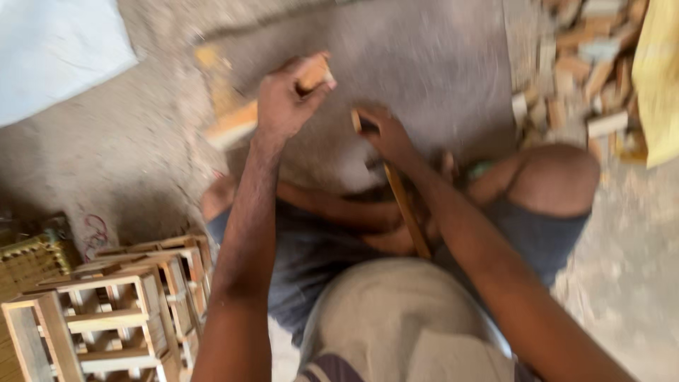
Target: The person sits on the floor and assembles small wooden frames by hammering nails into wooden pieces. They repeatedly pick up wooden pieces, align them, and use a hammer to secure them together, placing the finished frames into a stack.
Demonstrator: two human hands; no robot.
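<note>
- Left hand [286,99], seen from the head camera, is closed around a small wooden block [313,72], lifted above the dusty floor [424,64].
- Right hand [382,134] is clenched on the top of a long wooden stick [404,205], which slants down toward the person's lap, seemingly to steady it.
- Stacked wooden slat frames [120,311] sit at the lower left edge; wood offcuts [587,64] lie heaped at the upper right corner.

Bare floor [424,64] ahead; wood scraps [580,64] rt, slatted crates [120,311] lwr left.
</note>
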